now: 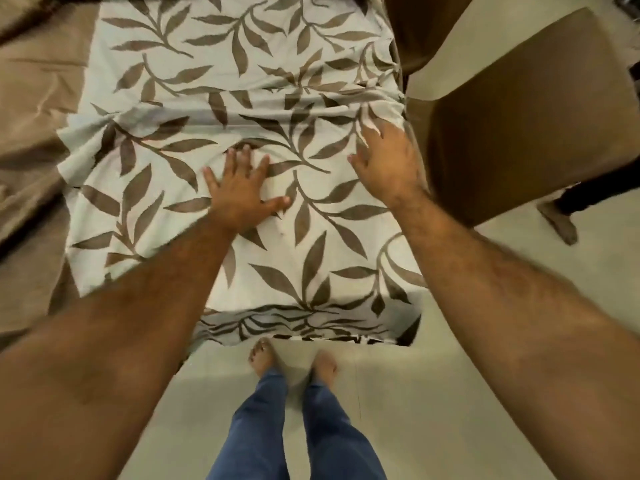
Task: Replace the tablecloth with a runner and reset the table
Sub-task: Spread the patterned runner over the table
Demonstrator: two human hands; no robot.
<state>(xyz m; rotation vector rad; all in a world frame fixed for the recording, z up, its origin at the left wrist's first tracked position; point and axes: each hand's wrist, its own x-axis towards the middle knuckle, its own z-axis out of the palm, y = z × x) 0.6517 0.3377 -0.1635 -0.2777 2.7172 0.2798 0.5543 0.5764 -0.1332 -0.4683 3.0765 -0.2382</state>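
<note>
So my left hand (242,188) is pressed flat on the leaf-print runner (242,98), fingers spread out straight, palm down roughly in the middle of the cloth. My right hand (384,161) is over by the runner's right edge, fingers loosely stretched and resting on the fabric right where it bunches into wrinkles; it's a bit blurry, so I can't tell if I'm pinching anything. The runner lies across the table, its near end hanging over the edge in front of my bare feet (294,362). Plain brown cloth (31,98) shows along its left side. A brown chair (526,112) sits just right of the table.
</note>
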